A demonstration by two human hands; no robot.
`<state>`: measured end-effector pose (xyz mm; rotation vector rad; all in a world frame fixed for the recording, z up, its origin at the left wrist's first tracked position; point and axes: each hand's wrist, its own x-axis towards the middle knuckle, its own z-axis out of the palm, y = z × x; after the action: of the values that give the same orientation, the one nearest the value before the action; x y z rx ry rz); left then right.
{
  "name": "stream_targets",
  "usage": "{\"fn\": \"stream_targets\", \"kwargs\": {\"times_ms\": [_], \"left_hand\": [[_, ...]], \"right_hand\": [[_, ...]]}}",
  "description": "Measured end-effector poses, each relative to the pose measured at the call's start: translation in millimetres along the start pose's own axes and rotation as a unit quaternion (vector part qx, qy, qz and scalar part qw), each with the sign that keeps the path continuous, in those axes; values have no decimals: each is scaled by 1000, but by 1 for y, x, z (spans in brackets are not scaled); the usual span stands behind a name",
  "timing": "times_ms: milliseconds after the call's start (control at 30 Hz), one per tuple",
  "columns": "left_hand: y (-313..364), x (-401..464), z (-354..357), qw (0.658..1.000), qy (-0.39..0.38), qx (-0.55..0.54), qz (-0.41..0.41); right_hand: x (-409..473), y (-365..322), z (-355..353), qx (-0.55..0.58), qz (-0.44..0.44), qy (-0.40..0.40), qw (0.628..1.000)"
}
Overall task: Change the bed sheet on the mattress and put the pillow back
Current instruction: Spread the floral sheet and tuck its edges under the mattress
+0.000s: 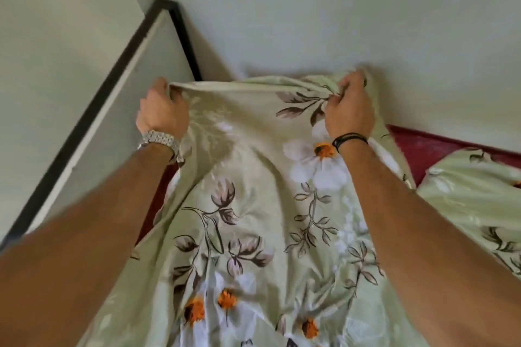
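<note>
left hand: left hand [162, 110] clenched on the far edge of the floral bed sheet [253, 205], fingers curled over the hem, thumb side toward the camera; arm stretched forward
right hand: right hand [349, 104] pinching a bunched fold of the same edge, fingers curled, knuckles up; arm stretched forward too
sheet: pale green, printed with white daisies with orange centres and brown-outlined leaves; far edge held up between the two hands and pulled fairly taut; the rest drapes down toward the camera in loose folds and fills the lower middle of the view
sheet position: lifted edge sits close to the wall [310, 8], just right of the room corner; cannot tell whether it touches the wall
mattress: dark red mattress [439, 149] shows as a strip along the wall right of the right wrist and as a sliver under the left forearm; sheet lies over the part between them
right side: second patch of the same floral fabric [473, 205] on the mattress at the right edge; cannot tell whether it is a pillow or more sheet
wrists: metal-link wristwatch [160, 139] on the left, thin black wristband [349, 139] on the right
surroundings: black skirting strip [93, 110] runs along the left wall, turns at the corner and drops behind the sheet's edge
image quality: slight motion blur at both hands, fingertip detail unclear
</note>
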<state>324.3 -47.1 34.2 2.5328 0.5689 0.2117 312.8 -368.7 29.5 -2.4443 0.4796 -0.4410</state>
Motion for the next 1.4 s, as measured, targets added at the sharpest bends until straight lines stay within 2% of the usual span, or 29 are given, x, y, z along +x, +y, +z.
{"fn": "stream_targets", "kwargs": {"times_ms": [100,167,200,233,267,333,367,400,433,467,533,567,600,667,700,767,833,900,967,1000,1033,1067,1100,1167,1233,1300,1367,1400], "left_hand": [[0,5,-1,997,-6,59,44],[-31,-10,17,979,-76,168,84],[-55,-21,31,953,-147,247,95],[-78,-36,43,909,-231,330,106],[-96,-54,51,844,-338,402,108],[-112,-93,56,707,-519,469,98],[-115,-108,57,678,-561,467,90],[-114,-118,58,686,-564,453,81],[-111,-124,60,716,-542,435,71],[-104,-125,62,758,-503,410,61],[-92,-122,70,848,-395,344,78],[-81,-121,76,885,-348,295,96],[-71,-121,81,913,-315,234,109],[-53,-122,98,943,-292,121,107],[-51,-121,108,948,-300,76,69],[-53,-120,125,939,-342,1,-40],[-60,-128,130,918,-390,-20,-73],[-68,-145,130,905,-424,16,-13],[-83,-167,125,885,-458,74,43],[-93,-177,120,868,-470,139,78],[-104,-184,118,854,-453,221,129],[-115,-190,118,842,-406,294,200],[-122,-191,119,830,-345,346,269],[-124,-177,126,818,-262,371,354],[-118,-158,132,832,-237,335,374],[-104,-141,135,856,-262,276,350],[-83,-132,129,886,-329,169,278],[-74,-129,125,909,-333,103,229]], "right_hand": [[-12,0,9,22,-81,-6,996],[-42,17,20,-37,-132,-43,990],[-59,30,27,-68,-149,-76,984],[-77,41,32,-106,-159,-126,973],[-95,53,35,-152,-157,-210,953],[-131,69,35,-213,-132,-438,863],[-150,77,34,-204,-94,-545,808],[-164,85,34,-184,-55,-603,774],[-175,93,33,-156,-32,-610,776],[-182,99,32,-129,-17,-575,808],[-183,115,39,-82,13,-443,892],[-178,120,43,-61,29,-382,922],[-173,124,46,-46,40,-334,941],[-153,137,51,-79,24,-281,956],[-142,144,54,-112,15,-283,952],[-124,155,55,-114,32,-359,926],[-122,161,50,-80,30,-447,891],[-138,165,42,-118,-19,-437,892],[-158,174,31,-167,-28,-405,898],[-170,181,24,-200,-17,-427,881],[-182,192,19,-238,-6,-464,853],[-194,201,14,-270,-2,-495,826],[-203,209,11,-295,-6,-498,815],[-202,212,12,-329,-39,-420,845],[-180,206,18,-345,-91,-345,868],[-154,201,22,-329,-127,-320,879],[-138,192,22,-242,-110,-291,919],[-135,184,20,-188,-101,-277,937]]}}
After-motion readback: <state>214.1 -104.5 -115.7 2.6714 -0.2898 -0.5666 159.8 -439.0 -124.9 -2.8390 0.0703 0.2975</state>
